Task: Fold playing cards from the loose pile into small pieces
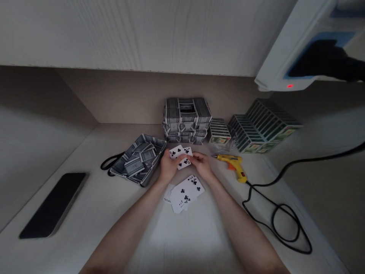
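Observation:
My left hand (pixel 169 165) grips a playing card (pixel 176 151) of the clubs suit, its thumb across the face. From the other side my right hand (pixel 202 163) pinches more club cards (pixel 184 162), a five and a six among them, overlapping the first. How many cards the fingers hold is partly hidden. Below the hands, a loose pile of club cards (pixel 182 194) lies face up on the table, a three and a four showing. Left of my left hand stands an open tray (pixel 115 172) built from cards, with several cards (pixel 135 166) lying face down in it.
A box made of cards (pixel 186 121) stands against the back wall. Card packs (pixel 219 131) and taller stacks of packs (pixel 256 131) are to its right. A yellow glue gun (pixel 235 163) trails a black cable (pixel 273 224). At left lies a phone (pixel 54 205); a power strip (pixel 273 78) hangs upper right.

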`<action>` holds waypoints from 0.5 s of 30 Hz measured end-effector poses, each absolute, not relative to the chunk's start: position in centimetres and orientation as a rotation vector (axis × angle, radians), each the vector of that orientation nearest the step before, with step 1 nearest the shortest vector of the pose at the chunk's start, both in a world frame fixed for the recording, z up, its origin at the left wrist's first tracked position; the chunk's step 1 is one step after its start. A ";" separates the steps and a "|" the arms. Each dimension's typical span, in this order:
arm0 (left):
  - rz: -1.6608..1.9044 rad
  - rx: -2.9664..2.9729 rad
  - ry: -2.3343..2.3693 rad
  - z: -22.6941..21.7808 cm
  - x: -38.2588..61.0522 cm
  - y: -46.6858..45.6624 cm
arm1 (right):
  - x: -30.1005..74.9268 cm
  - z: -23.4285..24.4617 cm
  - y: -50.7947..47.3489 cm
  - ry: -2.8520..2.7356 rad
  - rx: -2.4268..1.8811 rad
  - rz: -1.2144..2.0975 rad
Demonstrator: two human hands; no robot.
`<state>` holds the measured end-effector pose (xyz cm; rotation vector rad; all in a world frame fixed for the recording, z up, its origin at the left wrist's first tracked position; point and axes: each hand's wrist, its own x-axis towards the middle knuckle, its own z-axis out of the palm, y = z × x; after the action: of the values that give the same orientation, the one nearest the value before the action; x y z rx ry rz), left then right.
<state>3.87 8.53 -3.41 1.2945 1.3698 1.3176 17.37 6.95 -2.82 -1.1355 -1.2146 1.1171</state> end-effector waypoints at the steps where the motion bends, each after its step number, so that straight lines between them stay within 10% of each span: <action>1: 1.331 1.290 1.358 -3.3 3.9 8.5 | 17.3 -2.9 7.0 -1.240 -1.154 1.073; 15: 1.362 0.897 0.938 -3.1 3.9 8.4 | 17.0 -3.5 7.2 -1.132 -1.208 0.929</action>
<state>3.89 8.41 -3.12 0.8967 0.9379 1.3623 16.96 7.18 -3.50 -1.2085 -1.1320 0.9289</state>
